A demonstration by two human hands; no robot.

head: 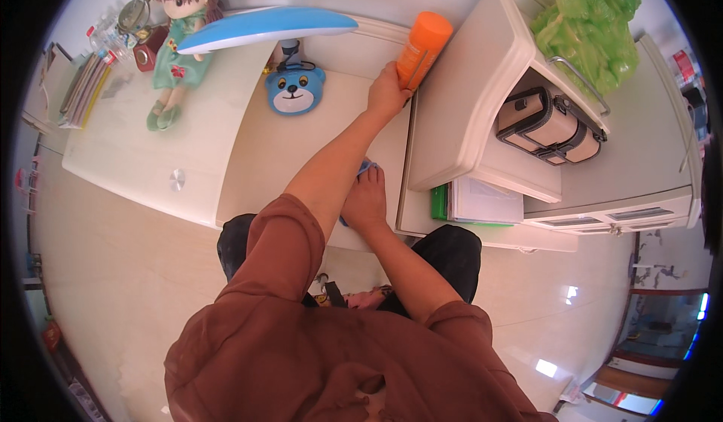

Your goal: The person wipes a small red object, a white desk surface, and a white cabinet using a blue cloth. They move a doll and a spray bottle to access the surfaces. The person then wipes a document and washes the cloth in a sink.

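My left hand (388, 94) is wrapped around the lower part of an orange cylindrical bottle (421, 49) that bears writing. The bottle leans toward the right beside the side panel of a white cabinet; whether its base touches the desk cannot be told. Below that arm, my right hand (366, 199) presses a blue cloth (368, 166) onto the pale desktop (316, 156). Most of the cloth is covered by the hand and the left forearm. Behind them is a desk lamp with a blue bear-face base (294, 91) and a wide blue lampshade (271, 26).
A rag doll (183, 43) sits at the left on a raised white surface (147, 156), near upright books (85, 91). On the right, the white cabinet (469, 83) holds a beige bag (551, 128) and stacked papers (486, 199). A green ornament (593, 26) stands on top.
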